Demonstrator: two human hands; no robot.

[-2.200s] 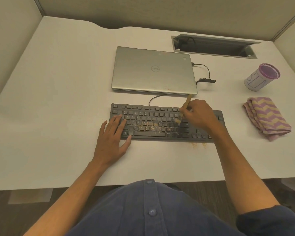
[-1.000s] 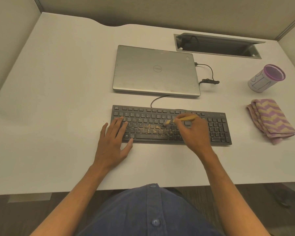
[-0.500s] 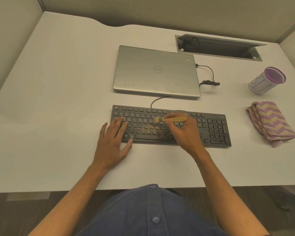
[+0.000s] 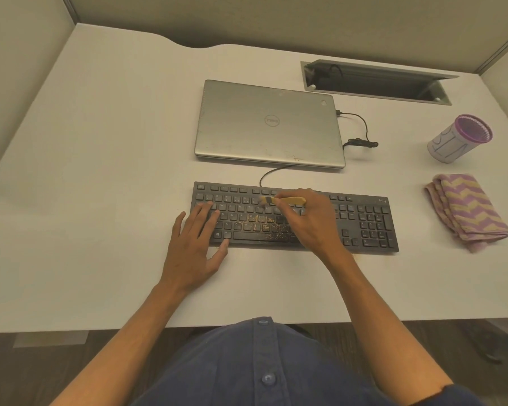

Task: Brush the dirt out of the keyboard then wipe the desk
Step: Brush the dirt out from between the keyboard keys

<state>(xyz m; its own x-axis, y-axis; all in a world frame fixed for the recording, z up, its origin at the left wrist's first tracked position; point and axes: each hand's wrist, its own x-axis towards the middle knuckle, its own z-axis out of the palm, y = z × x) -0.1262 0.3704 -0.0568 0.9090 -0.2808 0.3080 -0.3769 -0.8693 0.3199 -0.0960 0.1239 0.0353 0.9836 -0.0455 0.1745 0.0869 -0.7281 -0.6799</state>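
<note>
Our right hand (image 4: 311, 222) grips a small yellow-handled brush (image 4: 286, 200), bristles on the upper key rows of the black keyboard (image 4: 364, 221) at frame centre. Our left hand (image 4: 195, 244) lies flat, fingers straight, on its left end. Brown dirt (image 4: 269, 227) speckles the lower keys. The folded cloth (image 4: 467, 210) lies right on the white desk (image 4: 100, 171).

- The single head view looked forward and steeply down from above the desk's (image 4: 100, 171) near edge.
- It sat close enough that the person's shirt (image 4: 261, 370) filled the bottom.
- It was wide enough to take in both far corners, the partition walls (image 4: 247, 19) and the floor below the near edge.
</note>
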